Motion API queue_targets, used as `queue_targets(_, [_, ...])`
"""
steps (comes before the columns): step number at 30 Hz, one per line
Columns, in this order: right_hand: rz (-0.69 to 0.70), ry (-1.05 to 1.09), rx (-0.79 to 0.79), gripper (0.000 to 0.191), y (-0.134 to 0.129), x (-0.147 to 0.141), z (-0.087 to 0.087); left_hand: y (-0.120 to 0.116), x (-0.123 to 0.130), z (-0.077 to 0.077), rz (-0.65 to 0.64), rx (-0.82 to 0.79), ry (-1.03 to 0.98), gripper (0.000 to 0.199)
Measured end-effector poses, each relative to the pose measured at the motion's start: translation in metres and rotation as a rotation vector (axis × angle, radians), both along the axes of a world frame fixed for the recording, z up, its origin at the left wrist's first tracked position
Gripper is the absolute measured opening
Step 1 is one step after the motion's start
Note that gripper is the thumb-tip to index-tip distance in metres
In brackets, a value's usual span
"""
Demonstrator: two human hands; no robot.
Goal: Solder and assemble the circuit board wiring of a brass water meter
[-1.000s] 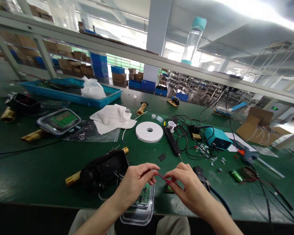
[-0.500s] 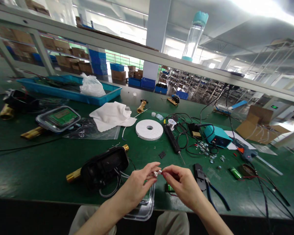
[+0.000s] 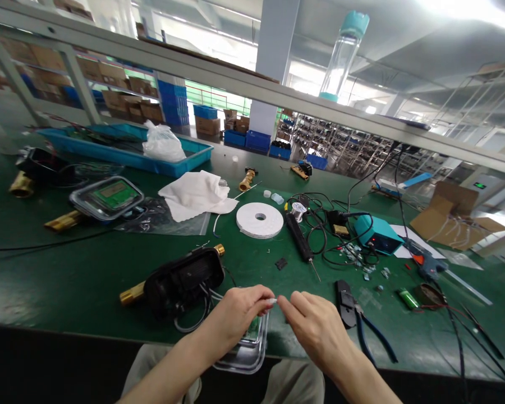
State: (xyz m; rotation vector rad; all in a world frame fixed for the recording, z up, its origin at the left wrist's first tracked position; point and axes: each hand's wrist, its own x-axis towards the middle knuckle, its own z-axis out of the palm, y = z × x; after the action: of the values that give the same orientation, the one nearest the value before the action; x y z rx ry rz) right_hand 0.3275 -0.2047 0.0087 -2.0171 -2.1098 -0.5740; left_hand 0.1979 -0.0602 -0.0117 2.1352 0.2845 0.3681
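Note:
A small white connector-like piece (image 3: 272,301) is pinched between the thumb and forefinger of my left hand (image 3: 244,306). My right hand (image 3: 315,322) is closed, its fingertips right at the other end of that piece; whatever it grips is hidden. Below my left forearm lies a clear plastic case (image 3: 252,359) with a green circuit board partly covered by the hand. To the left is a black housing (image 3: 185,280) on a brass pipe, with grey wires running out toward the case. Blue-handled pliers (image 3: 364,325) rest to the right of my right hand.
A soldering iron (image 3: 299,238) and a white tape roll (image 3: 260,220) lie ahead. Farther right are a teal soldering station (image 3: 377,234), a glue gun (image 3: 429,264) and a green battery (image 3: 409,299). Toward the back left stand a blue tray (image 3: 185,164) and another clear-lidded meter (image 3: 107,197).
My right hand has turned over so its back shows more, and now covers the green battery-like part beneath it. The left fingers have closed tighter around the white piece. The view has shifted slightly.

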Motion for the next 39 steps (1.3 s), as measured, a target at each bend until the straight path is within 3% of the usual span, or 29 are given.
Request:
queue_targets(4, [0.059, -0.058, -0.007, 0.024, 0.001, -0.001, -0.006, 0.001, 0.001, -0.007, -0.011, 0.188, 0.008, 0.020])
queue_targets(10, [-0.168, 0.377, -0.121, 0.022, 0.009, -0.003, -0.013, -0.003, 0.003, -0.012, 0.015, 0.319, 0.038, 0.019])
queue_targets(17, [-0.171, 0.314, -0.190, 0.022, 0.010, -0.006, -0.014, -0.008, -0.002, 0.000, -0.046, 0.472, 0.114, 0.024])
queue_targets(26, [-0.143, 0.280, -0.201, 0.021, 0.013, -0.007, -0.030, -0.015, -0.006, -0.019, -0.071, 0.635, 0.187, 0.025])
queue_targets(34, [-0.131, 0.342, -0.218, 0.024, 0.013, -0.008, -0.035, -0.015, -0.008, -0.024, -0.038, 0.633, 0.142, 0.025])
queue_targets(37, [-0.138, 0.431, -0.212, 0.018, 0.011, 0.004, -0.034, -0.009, -0.011, -0.021, 0.013, 0.494, 0.041, 0.023])
queue_targets(39, [-0.176, 0.529, -0.185, 0.014, 0.006, 0.019, -0.035, -0.002, -0.013, -0.019, 0.126, 0.307, -0.045, 0.023])
